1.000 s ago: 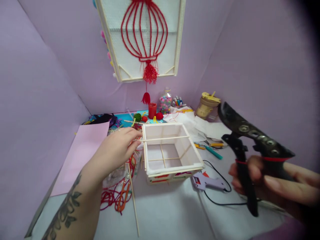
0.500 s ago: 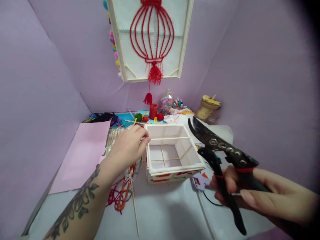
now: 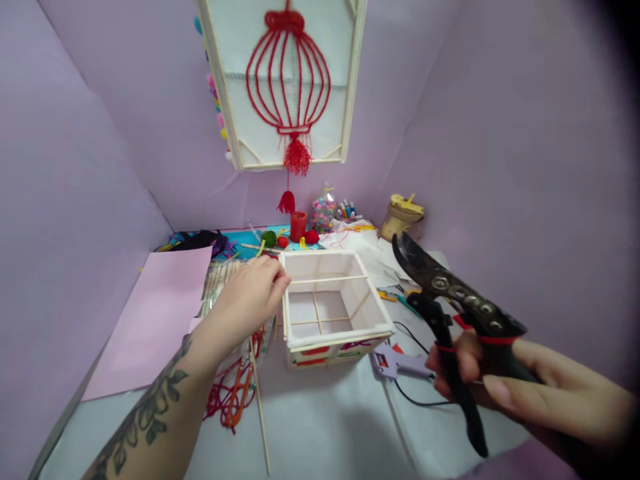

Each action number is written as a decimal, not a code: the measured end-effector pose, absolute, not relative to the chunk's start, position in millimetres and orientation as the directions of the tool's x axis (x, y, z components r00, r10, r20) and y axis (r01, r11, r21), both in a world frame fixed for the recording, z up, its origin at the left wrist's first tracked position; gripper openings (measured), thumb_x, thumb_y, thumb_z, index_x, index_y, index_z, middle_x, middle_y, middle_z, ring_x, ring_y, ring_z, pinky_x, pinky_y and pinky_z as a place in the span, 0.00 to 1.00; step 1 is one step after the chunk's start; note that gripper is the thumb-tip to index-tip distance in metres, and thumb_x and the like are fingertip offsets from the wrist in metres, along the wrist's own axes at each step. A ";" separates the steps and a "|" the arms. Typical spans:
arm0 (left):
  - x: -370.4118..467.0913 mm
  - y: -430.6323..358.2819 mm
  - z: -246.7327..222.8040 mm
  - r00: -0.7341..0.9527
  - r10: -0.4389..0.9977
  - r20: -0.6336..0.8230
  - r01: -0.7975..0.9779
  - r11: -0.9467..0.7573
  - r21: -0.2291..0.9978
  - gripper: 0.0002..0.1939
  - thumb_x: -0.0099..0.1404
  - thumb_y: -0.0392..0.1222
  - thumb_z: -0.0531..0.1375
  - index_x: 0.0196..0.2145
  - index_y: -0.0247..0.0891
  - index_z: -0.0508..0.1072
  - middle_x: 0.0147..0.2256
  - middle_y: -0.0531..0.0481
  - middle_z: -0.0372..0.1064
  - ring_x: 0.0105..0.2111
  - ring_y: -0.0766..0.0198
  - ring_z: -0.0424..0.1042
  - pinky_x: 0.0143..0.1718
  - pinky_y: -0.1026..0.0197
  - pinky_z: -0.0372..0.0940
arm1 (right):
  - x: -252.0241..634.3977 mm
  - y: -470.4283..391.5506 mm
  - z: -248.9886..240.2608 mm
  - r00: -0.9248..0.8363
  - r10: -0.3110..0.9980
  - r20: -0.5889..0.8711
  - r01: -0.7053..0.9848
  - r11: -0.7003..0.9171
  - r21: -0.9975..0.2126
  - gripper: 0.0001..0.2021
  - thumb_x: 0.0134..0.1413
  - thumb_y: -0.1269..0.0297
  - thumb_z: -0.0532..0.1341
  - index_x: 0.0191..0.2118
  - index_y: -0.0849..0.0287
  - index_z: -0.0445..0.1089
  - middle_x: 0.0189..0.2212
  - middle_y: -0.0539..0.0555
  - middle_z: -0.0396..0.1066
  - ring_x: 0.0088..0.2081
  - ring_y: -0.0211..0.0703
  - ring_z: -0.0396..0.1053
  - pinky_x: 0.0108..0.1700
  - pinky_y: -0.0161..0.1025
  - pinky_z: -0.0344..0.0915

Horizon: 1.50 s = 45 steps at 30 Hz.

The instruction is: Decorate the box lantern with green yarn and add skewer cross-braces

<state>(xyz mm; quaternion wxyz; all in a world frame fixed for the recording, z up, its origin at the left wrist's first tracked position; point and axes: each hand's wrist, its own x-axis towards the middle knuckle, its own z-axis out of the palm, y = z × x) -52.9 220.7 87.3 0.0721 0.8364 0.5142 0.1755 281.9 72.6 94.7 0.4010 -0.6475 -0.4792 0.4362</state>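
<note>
On the table stands a white open box [image 3: 327,340] with thin wooden sticks across its top and bottom. My left hand [image 3: 257,287] is at the box's left rim, its fingers curled against the back left part of the edge; whatever they pinch is hidden. In my right hand [image 3: 500,383], at the right, are black pruning shears [image 3: 463,293] with red bands, their blades apart and pointing up and left, clear of the box. A long thin stick [image 3: 261,413] lies to the left of the box.
A lilac glue gun [image 3: 400,363] with a black cable lies right of the box. Pink paper [image 3: 150,320] and red yarn [image 3: 227,400] are left. Behind stand a red candle [image 3: 298,227] and a bead jar [image 3: 324,210]. A lantern panel [image 3: 320,107] hangs above.
The view has shifted a little, so the box and table items appear further left. The shears appear slightly further right of the box. My left hand stays at the rim.
</note>
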 end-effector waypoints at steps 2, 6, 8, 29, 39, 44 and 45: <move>-53.1 220.0 88.5 0.384 0.893 0.233 0.851 -0.441 0.285 0.12 0.71 0.43 0.50 0.31 0.38 0.68 0.35 0.45 0.69 0.38 0.53 0.69 0.39 0.54 0.62 | 278.6 65.5 86.9 0.056 0.960 -0.273 0.199 -0.279 -0.939 0.21 0.40 0.41 0.70 0.31 0.54 0.76 0.35 0.64 0.78 0.39 0.60 0.76 0.39 0.52 0.75; -52.4 213.1 101.0 0.302 0.911 0.281 0.894 -0.373 0.249 0.11 0.71 0.40 0.49 0.35 0.37 0.68 0.38 0.43 0.70 0.42 0.51 0.70 0.42 0.53 0.63 | 259.7 46.6 71.4 0.047 0.972 -0.231 0.229 -0.236 -0.945 0.21 0.42 0.42 0.69 0.33 0.55 0.76 0.41 0.64 0.78 0.46 0.61 0.75 0.45 0.51 0.74; -49.4 203.6 113.0 0.229 0.923 0.310 0.922 -0.308 0.234 0.11 0.72 0.39 0.48 0.37 0.37 0.68 0.37 0.42 0.71 0.42 0.50 0.71 0.41 0.53 0.63 | 242.4 36.4 63.9 0.016 0.981 -0.193 0.232 -0.192 -0.954 0.21 0.45 0.41 0.68 0.34 0.56 0.77 0.43 0.64 0.78 0.48 0.61 0.74 0.48 0.51 0.73; -6.4 77.3 128.3 0.021 0.922 0.386 0.990 -0.074 0.122 0.10 0.76 0.42 0.47 0.43 0.37 0.66 0.36 0.43 0.74 0.37 0.53 0.76 0.31 0.59 0.63 | 150.5 12.9 45.6 -0.200 0.976 0.092 0.247 0.141 -0.959 0.20 0.52 0.51 0.62 0.45 0.58 0.76 0.50 0.64 0.72 0.53 0.59 0.70 0.59 0.54 0.63; -4.5 72.4 115.8 0.085 0.923 0.376 0.979 -0.147 0.139 0.08 0.75 0.36 0.48 0.40 0.37 0.66 0.35 0.45 0.74 0.37 0.56 0.76 0.37 0.60 0.67 | 145.5 14.0 46.4 -0.212 0.972 0.100 0.250 0.153 -0.956 0.19 0.53 0.51 0.60 0.44 0.60 0.74 0.45 0.63 0.73 0.48 0.56 0.71 0.54 0.50 0.67; -5.4 73.1 114.7 0.090 0.924 0.372 0.976 -0.155 0.151 0.07 0.74 0.36 0.49 0.40 0.37 0.66 0.36 0.44 0.74 0.37 0.55 0.76 0.36 0.59 0.67 | 146.1 14.9 46.5 -0.232 0.969 0.090 0.271 0.153 -0.950 0.21 0.53 0.50 0.59 0.45 0.62 0.73 0.47 0.65 0.72 0.50 0.58 0.70 0.55 0.52 0.65; -5.6 73.3 114.6 0.090 0.924 0.372 0.976 -0.157 0.153 0.07 0.74 0.36 0.49 0.40 0.37 0.66 0.36 0.44 0.74 0.37 0.55 0.76 0.36 0.59 0.67 | 146.3 15.1 46.5 -0.240 0.967 0.085 0.280 0.153 -0.948 0.22 0.53 0.49 0.59 0.45 0.62 0.73 0.47 0.65 0.72 0.50 0.58 0.70 0.55 0.52 0.65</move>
